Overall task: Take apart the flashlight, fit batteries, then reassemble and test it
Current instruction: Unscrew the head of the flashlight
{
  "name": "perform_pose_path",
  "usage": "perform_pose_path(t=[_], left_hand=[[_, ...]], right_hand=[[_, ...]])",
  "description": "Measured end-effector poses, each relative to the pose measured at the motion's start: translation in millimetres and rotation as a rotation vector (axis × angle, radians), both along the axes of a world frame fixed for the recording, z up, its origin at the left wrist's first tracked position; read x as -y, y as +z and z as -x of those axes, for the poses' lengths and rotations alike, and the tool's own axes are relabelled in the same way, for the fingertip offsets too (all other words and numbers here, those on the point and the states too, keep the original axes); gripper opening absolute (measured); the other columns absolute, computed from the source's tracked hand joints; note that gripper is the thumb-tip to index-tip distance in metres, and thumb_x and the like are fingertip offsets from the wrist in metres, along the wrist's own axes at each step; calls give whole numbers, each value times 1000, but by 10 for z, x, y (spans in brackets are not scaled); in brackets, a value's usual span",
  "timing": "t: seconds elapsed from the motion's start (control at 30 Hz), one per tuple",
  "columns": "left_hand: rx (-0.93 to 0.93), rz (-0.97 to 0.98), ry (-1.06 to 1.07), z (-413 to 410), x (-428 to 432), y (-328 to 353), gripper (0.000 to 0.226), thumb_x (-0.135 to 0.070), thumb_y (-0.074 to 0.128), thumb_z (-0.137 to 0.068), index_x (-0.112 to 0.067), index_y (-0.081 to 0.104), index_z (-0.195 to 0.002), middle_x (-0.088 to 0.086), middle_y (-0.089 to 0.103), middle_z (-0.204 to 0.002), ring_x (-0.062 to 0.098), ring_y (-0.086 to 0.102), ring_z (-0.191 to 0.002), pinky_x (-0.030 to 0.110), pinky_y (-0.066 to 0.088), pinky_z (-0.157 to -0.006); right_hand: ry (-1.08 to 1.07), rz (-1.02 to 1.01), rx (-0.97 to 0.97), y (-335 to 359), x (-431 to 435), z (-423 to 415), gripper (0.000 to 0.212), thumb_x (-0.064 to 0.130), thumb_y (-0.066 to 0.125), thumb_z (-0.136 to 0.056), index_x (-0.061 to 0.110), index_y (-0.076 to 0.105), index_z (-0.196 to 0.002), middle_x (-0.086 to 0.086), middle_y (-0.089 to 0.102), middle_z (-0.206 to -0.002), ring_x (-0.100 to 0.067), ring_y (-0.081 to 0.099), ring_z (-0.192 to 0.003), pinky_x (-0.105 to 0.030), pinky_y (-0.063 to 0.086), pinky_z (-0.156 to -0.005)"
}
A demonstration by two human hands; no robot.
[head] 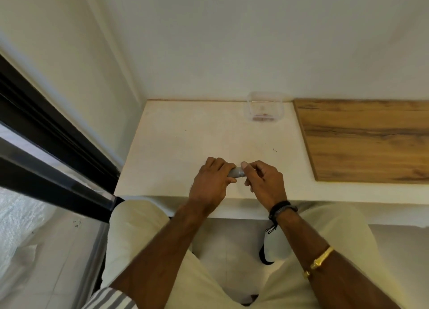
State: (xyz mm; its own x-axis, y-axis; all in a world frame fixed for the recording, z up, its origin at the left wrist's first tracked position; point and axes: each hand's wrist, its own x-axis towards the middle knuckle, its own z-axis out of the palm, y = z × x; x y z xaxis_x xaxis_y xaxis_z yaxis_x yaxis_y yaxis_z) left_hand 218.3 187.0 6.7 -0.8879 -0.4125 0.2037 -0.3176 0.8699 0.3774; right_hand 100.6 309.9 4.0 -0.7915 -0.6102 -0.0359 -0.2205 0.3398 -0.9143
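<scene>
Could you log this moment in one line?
left hand grips flashlight | right hand pinches its end | clear container behind, untouched

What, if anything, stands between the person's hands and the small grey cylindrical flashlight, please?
Nothing visible does: the left hand grips one end of the small grey cylindrical flashlight and the right hand pinches the other, above the white table. The clear plastic container stands well behind them.

Short grey cylindrical flashlight (236,172), level and crosswise just above the white table (185,146), gripped in left hand (210,185), pinched by right hand (264,183); only the middle showing.
</scene>
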Motion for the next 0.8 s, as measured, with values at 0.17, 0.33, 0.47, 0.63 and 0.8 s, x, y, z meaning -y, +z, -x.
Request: perform_pose_path(t=[0.17,0.33,0.47,0.63,0.8], left_hand=[[-1,-36,0,6,-72,28,28,-22,56,-98,-13,60,-125,3,60,-115,21,45,-108,32,44,-83],[19,-87,0,0,-80,25,27,-21,53,-100,-14,59,-125,2,60,-115,19,43,-107,33,46,-83],[25,-139,4,43,-41,-14,24,-20,54,-99,-15,61,-121,1,63,-111,13,38,-99,28,40,-81],[-4,-260,15,69,-16,-24,15,-20,55,-98,-16,66,-107,3,66,-95,18,45,-88,32,39,-74],[-41,-78,-38,30,-133,-4,20,-18,58,-96,-14,63,-115,3,64,-103,19,46,-96,33,45,-79]], right_hand=[[27,-30,-133,-16,-23,-15,27,38,56,-102,15,67,-92,9,64,-66,3,60,-59,-8,43,-57],[48,-31,-222,-49,-24,-45,26,34,52,-104,13,64,-95,4,61,-70,-14,57,-63,-19,43,-60],[67,-28,-263,-72,-34,-36,26,31,51,-105,10,64,-97,4,59,-71,-9,53,-62,-10,38,-58],[92,-14,-304,-76,-53,-19,23,27,52,-105,9,65,-96,4,60,-73,-4,52,-61,-9,37,-57],[-75,-202,-229,-93,11,-35,45,44,43,-104,15,57,-73,5,56,-60,-11,50,-54,-28,37,-52]])
